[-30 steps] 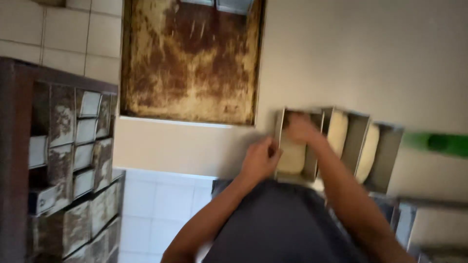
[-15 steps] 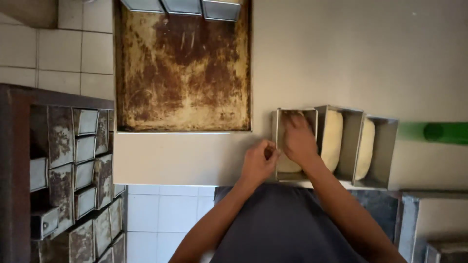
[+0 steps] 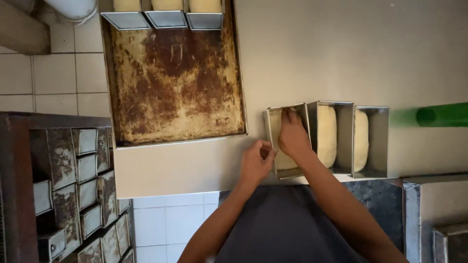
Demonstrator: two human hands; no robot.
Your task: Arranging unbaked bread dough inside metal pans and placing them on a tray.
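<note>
Three loaf tins (image 3: 327, 140) joined in row on table (image 3: 341, 48). Right hand (image 3: 294, 136) inside nearest tin, fingers pressing dough (image 3: 282, 159). Left hand (image 3: 257, 161) loosely curled, touching tin's outer wall. Rusty tray (image 3: 175, 78) beyond left hand.

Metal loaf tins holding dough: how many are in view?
6. Three metal loaf tins on the table: under the right hand. Three at the rusty baking tray's far edge.
</note>
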